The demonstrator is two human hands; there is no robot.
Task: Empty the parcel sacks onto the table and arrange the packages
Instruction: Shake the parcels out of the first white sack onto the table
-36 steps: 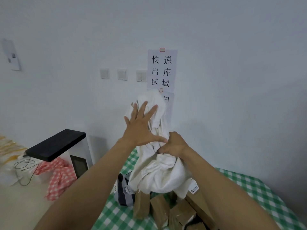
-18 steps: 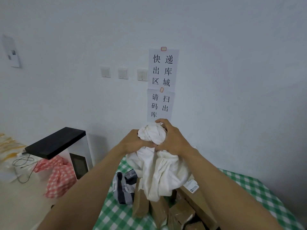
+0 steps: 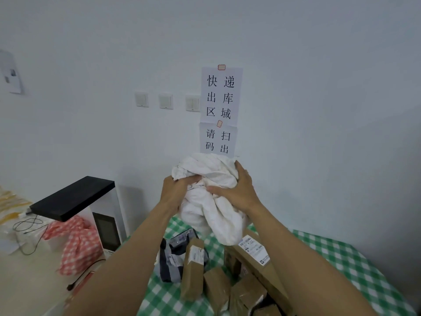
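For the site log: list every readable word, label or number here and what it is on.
"快递出库区域": upper paper sheet on the wall.
"请扫码出": lower paper sheet; its bottom is hidden behind the white sack.
Shipping label on the long brown box: too small to read.
Paper far left on the wall: blurred.

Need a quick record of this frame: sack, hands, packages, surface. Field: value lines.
surface: table under a green checked cloth
held: white cloth sack, bunched up, above the table
left: left hand grips the sack's left side
right: right hand grips its right side
unloaded: brown cartons and dark striped bag, heaped below the sack
arranged: not yet
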